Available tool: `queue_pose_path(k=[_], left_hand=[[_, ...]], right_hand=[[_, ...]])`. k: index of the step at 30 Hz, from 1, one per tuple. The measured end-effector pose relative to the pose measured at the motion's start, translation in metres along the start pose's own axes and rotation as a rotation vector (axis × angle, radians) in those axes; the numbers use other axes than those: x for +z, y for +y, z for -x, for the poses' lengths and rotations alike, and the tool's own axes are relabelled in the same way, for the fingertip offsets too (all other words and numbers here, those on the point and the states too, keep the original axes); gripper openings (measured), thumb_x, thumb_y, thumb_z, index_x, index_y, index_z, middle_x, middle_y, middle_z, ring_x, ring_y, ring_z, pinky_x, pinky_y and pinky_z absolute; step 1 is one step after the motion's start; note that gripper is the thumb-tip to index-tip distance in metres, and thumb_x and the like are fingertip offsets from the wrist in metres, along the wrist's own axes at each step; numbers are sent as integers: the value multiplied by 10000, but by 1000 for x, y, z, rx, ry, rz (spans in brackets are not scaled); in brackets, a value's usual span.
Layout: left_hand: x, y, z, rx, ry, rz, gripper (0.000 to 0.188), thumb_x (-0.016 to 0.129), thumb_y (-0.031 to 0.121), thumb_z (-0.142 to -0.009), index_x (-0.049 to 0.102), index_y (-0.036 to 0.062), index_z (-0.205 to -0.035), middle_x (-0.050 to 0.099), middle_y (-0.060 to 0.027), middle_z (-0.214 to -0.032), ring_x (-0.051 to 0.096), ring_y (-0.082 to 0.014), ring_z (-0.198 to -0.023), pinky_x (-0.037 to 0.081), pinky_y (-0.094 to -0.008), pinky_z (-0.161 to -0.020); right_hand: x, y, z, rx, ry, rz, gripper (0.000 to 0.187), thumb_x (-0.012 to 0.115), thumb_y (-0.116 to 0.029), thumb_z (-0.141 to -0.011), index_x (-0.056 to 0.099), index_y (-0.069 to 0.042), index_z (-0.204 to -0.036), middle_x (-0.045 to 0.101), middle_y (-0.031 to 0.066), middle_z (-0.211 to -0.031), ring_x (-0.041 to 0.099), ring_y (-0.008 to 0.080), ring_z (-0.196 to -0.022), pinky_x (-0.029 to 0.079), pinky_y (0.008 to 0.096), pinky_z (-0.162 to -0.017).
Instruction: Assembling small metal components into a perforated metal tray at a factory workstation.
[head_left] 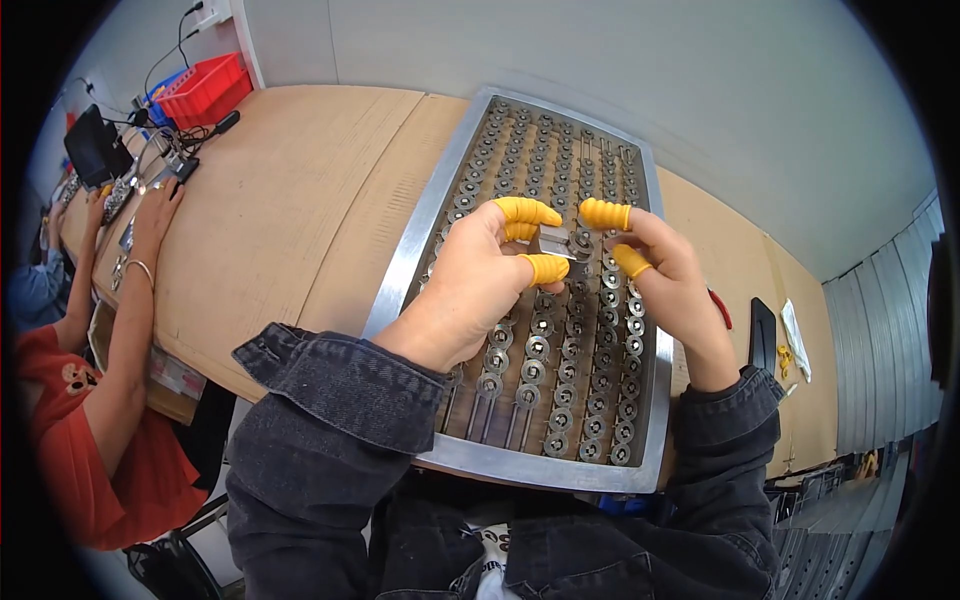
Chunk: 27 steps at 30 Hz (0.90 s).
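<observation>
My left hand (470,275) is closed around a small grey metal block (553,241), gripping it between yellow-covered fingers and thumb. At the block's right end is a round metal piece (580,244); whether it is fixed to the block I cannot tell. Just to the right, my right hand (675,275) has its yellow-covered index finger and thumb apart, with nothing visible between them. Both hands are above a metal-framed tray (395,290) holding rows of small round metal parts (533,372) on thin rods. The fingers hide some of the middle rows.
Brown board covers the bench (290,190). To the right lie a black flat case (762,335), a clear plastic bag (795,340) and yellow finger covers (784,360). At the left, a co-worker in an orange shirt (110,440) handles metal parts near a red crate (207,92).
</observation>
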<state>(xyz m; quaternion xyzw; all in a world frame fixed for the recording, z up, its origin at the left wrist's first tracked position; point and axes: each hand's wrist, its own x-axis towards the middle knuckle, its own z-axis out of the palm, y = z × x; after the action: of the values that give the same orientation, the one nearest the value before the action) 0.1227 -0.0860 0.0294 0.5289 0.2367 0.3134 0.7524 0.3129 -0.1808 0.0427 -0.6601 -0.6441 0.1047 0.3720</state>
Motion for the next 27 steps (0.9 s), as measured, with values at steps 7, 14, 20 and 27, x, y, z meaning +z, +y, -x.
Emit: queue_pose_path(k=[7,14,20,27], left_hand=[[0,2,1,-2,-3,-25,386,591,-107,-778,535,-36,-1152,544,-166,-1011,629,-183,-783,517,-244,-671],[2,4,1,-29,-41,-96,395,580,-157,-767,541,-26,-1138,567,-165,-1036,610,-194,-842,557,-263,-714],[2,3,2,-21,-46,-155,409,580,-158,-759,547,-26,-1144,580,-167,-1021,616,-189,-831,551,-253,-713],[2,1,1,-14,-47,-49,379,596,-110,-772,545,-34,-1140,551,-151,-959,632,-174,-712,516,-233,-653]], right_hand=[[-4,-8,-3,149,11,-230,285,653,11,-842,652,4,-1128,654,57,-914,582,105,-785,457,208,-699],[4,-4,-4,-36,51,-189,115,711,-27,-800,672,4,-903,635,31,-775,508,98,-628,405,212,-568],[4,-13,-3,51,19,-173,96,725,-31,-790,664,6,-855,635,33,-778,509,98,-633,413,211,-577],[5,-10,-1,62,24,-207,135,710,-25,-802,666,0,-928,640,35,-811,529,98,-668,427,203,-614]])
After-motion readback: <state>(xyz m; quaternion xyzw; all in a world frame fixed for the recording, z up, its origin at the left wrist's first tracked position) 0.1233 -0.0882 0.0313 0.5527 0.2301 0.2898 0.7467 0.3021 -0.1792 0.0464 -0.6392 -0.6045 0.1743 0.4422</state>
